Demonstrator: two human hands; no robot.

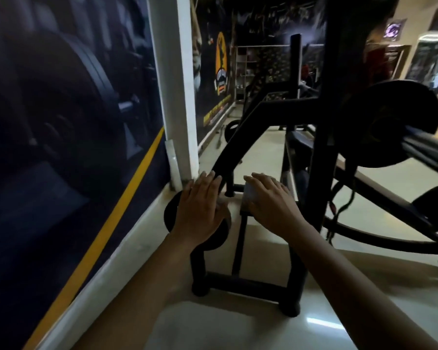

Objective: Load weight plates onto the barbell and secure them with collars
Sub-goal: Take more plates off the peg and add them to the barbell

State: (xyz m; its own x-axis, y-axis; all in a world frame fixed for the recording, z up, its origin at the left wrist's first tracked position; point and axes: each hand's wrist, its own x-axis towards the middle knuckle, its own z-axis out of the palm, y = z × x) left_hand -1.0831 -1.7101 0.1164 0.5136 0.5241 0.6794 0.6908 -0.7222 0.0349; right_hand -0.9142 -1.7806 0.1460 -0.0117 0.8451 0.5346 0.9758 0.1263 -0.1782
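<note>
A black weight plate [171,213] stands on edge low down, leaning between the wall and the black rack [240,137]. My left hand [200,210] lies flat over its face with the fingers stretched out and not curled around it. My right hand [271,200] reaches beside it, fingers extended over a small grey block [248,198] on the rack frame; I cannot tell what the block is. At the upper right the barbell [430,150] rests on the rack, with one black plate [390,114] on its sleeve. No collar is visible.
A wall with a dark poster and a yellow stripe [127,198] runs close on the left, ending at a white pillar [177,97]. The rack's base bars [245,286] cross the pale floor below my hands. Curved black frame tubes [390,238] spread to the right.
</note>
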